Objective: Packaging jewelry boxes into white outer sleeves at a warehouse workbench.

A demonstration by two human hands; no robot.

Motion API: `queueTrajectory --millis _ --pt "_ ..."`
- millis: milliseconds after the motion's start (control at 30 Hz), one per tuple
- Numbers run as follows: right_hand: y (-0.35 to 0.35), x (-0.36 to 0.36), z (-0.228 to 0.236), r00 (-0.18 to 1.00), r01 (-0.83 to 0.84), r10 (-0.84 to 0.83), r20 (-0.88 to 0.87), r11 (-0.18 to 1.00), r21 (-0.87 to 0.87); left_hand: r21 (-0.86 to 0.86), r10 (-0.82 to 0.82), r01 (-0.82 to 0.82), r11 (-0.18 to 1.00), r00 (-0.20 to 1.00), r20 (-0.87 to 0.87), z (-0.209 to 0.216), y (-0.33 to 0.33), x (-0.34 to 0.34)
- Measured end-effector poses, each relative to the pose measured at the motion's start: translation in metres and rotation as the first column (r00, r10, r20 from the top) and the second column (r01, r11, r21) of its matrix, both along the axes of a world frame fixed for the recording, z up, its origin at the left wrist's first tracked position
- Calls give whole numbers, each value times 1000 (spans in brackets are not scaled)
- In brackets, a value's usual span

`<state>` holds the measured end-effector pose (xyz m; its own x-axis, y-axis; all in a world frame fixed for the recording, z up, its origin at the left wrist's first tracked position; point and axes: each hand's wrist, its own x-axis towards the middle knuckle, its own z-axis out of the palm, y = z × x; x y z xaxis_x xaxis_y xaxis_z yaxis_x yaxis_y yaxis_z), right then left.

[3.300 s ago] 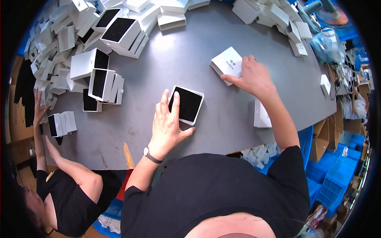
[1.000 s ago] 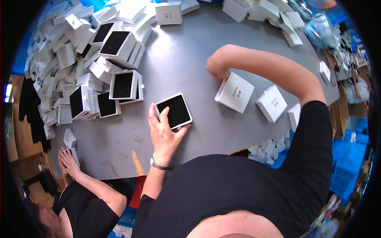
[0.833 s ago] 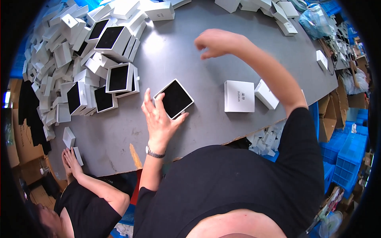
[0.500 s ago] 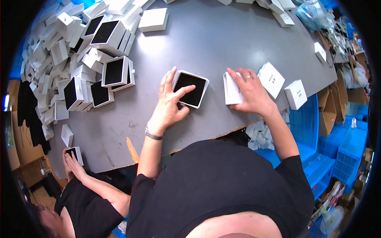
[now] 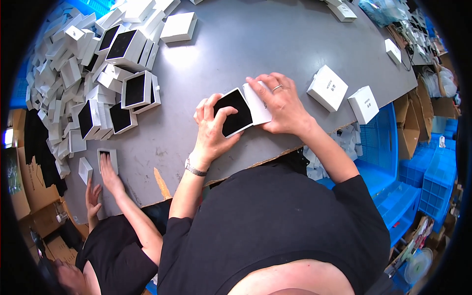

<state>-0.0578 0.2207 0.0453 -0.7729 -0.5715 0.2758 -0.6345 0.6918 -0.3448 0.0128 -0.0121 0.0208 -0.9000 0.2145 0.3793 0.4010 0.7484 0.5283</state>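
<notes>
- Blk tee (image 5: 275, 216), plain, soft creases, approx. 6 o'clock; fills most of lower ctr.
- Neckline (image 5: 297, 261), wide & rounded, same blk fabric, abt 5 o'clock.
- L sleeve (image 5: 178, 236), short, blk, approx. 7 o'clock; forearm bare below hem.
- R sleeve (image 5: 358, 202), short, blk, approx. 4 o'clock; ditto bare forearm.
- L hand (image 5: 214, 127), ungloved; wristwatch (image 5: 197, 170) w/ dark metallic-looking band, approx. 8 o'clock.
- R hand (image 5: 285, 109), ungloved; thin silvery ring (image 5: 278, 87) on one finger, approx. 1 o'clock.

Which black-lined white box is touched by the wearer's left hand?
The box beside the white piece in the right hand; the other black-lined boxes lie farther left.
</notes>
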Motion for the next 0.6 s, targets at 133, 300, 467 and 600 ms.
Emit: queueTrajectory --millis 133,300,467,600 --pt "4 -5 6 981 -196 196 8 980 33 -12 -78 79 997 996 39 3 2 -3" --pt "-9 -4 0 977 -210 209 48 977 17 472 -251 174 864 963 103 -16 7 -11" --pt "-46 9 10 983 -182 174 64 970 161 840 -74 -71 538 989 131 -21 45 -20" --pt "-9 -17 39 989 -61 -4 150 902 427 55 235 -229 972 958 -167 25 -24 -30"
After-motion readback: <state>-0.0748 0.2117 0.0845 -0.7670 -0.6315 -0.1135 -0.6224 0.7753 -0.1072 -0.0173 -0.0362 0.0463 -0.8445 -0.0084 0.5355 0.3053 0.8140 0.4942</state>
